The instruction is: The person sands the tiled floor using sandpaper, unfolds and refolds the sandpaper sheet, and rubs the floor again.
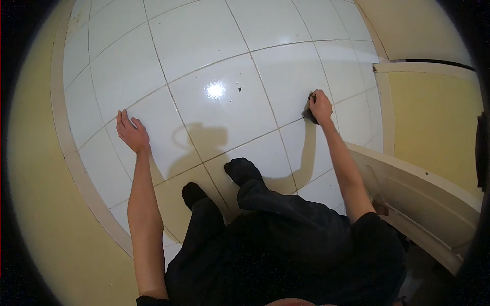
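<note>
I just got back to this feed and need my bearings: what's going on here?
A person is bent over a white tiled floor, with the right hand closed on a small dark thing down at the tiles; what it is can't be made out. The left hand is empty, fingers spread, over the tiles on the other side. A few dark specks lie on the floor between the hands.

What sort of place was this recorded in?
Probably a room or hallway in a home: glossy white floor tiles meet a pale yellow wall, what looks like a panelled door stands at the right, and the person wears dark socks.
</note>
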The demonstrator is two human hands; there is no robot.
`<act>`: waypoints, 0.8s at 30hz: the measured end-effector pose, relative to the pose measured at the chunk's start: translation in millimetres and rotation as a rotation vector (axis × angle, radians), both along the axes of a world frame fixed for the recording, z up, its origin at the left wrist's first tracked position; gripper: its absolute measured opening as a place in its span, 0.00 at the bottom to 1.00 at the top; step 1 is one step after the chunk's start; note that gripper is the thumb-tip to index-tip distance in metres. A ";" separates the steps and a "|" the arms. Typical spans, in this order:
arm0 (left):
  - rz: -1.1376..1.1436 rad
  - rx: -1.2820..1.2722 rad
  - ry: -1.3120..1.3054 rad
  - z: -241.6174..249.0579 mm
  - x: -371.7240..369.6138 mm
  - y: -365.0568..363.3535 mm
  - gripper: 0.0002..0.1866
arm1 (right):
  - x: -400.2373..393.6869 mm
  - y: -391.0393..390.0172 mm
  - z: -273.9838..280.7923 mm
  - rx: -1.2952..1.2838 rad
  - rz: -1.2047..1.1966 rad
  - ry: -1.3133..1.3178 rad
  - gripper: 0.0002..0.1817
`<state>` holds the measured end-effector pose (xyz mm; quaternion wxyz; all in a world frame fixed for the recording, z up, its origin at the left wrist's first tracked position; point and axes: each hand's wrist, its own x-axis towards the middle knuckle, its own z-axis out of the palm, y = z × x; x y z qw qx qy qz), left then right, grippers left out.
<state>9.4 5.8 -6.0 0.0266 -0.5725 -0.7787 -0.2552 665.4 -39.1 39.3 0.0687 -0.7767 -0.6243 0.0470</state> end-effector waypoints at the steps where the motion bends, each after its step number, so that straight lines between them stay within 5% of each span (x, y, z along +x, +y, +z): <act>1: 0.001 -0.004 -0.001 1.0 0.7 -0.1 0.23 | -8.1 -6.1 -3.1 0.030 -0.055 0.038 0.08; 13: -0.032 0.025 0.018 -0.8 -0.6 -0.9 0.24 | 13.1 28.4 -15.3 0.133 -0.247 0.069 0.10; 20: -0.009 0.010 0.038 2.9 0.9 0.3 0.23 | -32.9 -45.1 -21.4 0.257 -0.028 0.039 0.07; 24: -0.020 0.018 0.032 1.3 0.0 0.8 0.23 | 7.1 -32.7 -22.2 0.327 0.065 -0.001 0.08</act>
